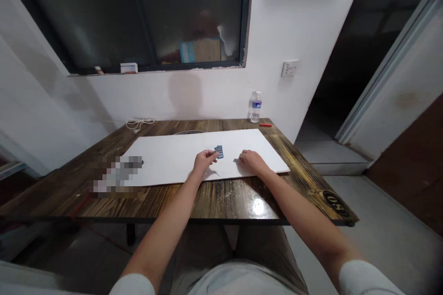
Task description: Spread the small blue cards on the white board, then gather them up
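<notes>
My left hand [203, 162] is above the white board, its thumb and fingers pinching a small flat blue piece with grey bars [219, 151]. The kind of this piece cannot be made out. Just under that hand, a thin dark line [216, 173] shows against the board; whether it is a wire or a mark is unclear. My right hand [254, 162] rests over the right part of the board with its fingers curled closed. A small greyish bit [236, 160] shows at its fingertips, too small to name.
The white board [166, 156] lies on a dark wooden table [221, 203]. At the back right stand a water bottle [255, 108] and a red pen-like stick [266, 125]. A white cable [138, 123] lies at the back left. A blurred patch [119, 175] covers the board's left end.
</notes>
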`<state>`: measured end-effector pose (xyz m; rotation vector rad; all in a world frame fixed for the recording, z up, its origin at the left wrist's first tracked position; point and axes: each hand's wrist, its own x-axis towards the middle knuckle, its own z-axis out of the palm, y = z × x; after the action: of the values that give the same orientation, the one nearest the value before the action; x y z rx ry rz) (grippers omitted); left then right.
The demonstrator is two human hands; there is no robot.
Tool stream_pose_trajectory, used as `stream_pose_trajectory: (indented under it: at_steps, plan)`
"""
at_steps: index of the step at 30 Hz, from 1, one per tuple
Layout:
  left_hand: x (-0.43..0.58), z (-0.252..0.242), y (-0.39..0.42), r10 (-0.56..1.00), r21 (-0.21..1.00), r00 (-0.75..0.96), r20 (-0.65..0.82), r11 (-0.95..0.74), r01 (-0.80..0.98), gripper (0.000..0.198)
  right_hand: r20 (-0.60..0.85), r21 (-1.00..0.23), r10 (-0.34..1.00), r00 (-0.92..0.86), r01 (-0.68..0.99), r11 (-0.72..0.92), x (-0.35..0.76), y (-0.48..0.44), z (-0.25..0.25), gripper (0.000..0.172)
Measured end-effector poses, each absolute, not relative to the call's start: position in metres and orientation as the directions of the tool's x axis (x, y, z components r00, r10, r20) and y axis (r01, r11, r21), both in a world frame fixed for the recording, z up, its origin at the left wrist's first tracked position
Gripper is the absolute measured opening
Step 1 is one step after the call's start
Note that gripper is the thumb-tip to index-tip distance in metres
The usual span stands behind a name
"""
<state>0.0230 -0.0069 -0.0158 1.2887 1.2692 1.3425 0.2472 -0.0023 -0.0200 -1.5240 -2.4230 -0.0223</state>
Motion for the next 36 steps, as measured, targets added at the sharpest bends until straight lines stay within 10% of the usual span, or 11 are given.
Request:
stream_pose_trajectory:
  at_steps: [9,15,27,36]
  plan:
    - [0.024,-0.02,-0.005,0.994,0.991,-0.045,0.095,-0.09,0.1,0.042,0.354,-0.823,0.901,-0.252,0.373,0.428,0.236,0.006,-0.035,0.031]
    - [0.026,-0.02,-0.009,0.989,0.982,0.078,0.124,-0.134,0.133,0.043,0.291,-0.945,0.923,-0.253,0.071,0.318,0.226,0.001,-0.036,0.044]
    - [0.028,-0.013,-0.015,0.976,0.977,0.124,0.18,-0.192,0.094,0.039,0.401,-0.851,0.846,-0.35,0.201,0.486,0.221,0.0,-0.042,0.044]
    - [0.021,-0.012,-0.006,0.971,0.984,-0.17,0.166,-0.175,-0.04,0.043,0.455,-0.243,0.513,-0.728,0.453,0.858,0.218,-0.017,-0.037,0.053]
